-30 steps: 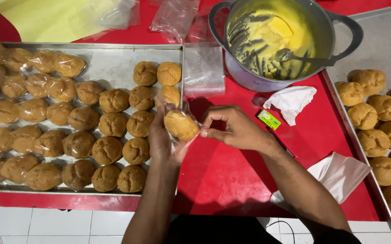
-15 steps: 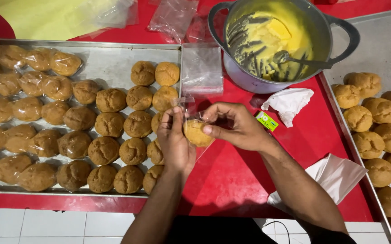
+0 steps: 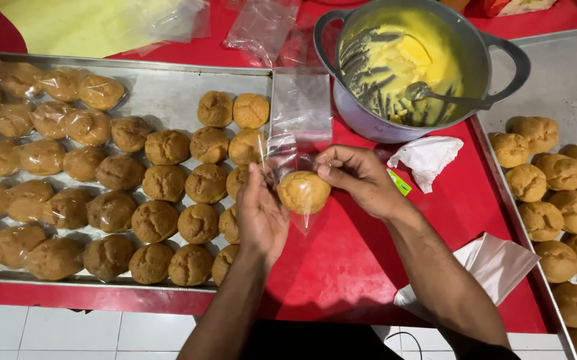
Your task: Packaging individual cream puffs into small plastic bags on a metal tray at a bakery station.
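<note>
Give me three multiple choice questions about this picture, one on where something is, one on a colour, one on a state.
1. Where is the pot?
A. left of the left tray
B. between the two trays
C. on the floor
2. What colour is the table?
A. red
B. blue
C. white
3. What state is the bun in the hands?
A. bare
B. sliced
C. inside a clear bag

Answers: 1 B, it stands between the left tray and right tray. 2 A, red shows around the trays. 3 C, the left hand and right hand hold plastic around it.

Clear glossy plastic bag wraps a matt, cracked bun; brushed metal tray (dull sheen) on the smooth red counter.
</note>
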